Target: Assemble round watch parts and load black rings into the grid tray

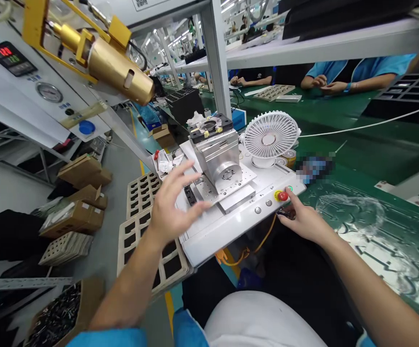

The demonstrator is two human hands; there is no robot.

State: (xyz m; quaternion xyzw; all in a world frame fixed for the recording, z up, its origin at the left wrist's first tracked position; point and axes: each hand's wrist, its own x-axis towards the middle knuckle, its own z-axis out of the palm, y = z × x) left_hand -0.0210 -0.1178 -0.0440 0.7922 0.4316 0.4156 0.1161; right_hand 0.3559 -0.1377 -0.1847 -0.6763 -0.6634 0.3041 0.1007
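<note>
My left hand (173, 209) is open, its fingers spread in front of a metal fixture block (218, 159) on a white bench-top machine base (209, 241). It holds nothing. A black plate with a round opening (209, 126) tops the block. My right hand (308, 222) is at the base's front right corner, index finger stretched onto a green-ringed button (290, 189). Beside that finger sits a red emergency stop knob (282, 196). A small dark glossy thing (286, 212) shows by the right thumb; whether the thumb touches it I cannot tell. My other right fingers are hidden.
A white fan (270, 137) stands behind the base. Overhead at left hangs a gold cylinder (120, 72) beside a control panel (14, 58). Slotted trays (126, 241) lie left of the base. An orange cable (267, 236) hangs below. Co-workers' hands (330, 86) rest across the green table (368, 144).
</note>
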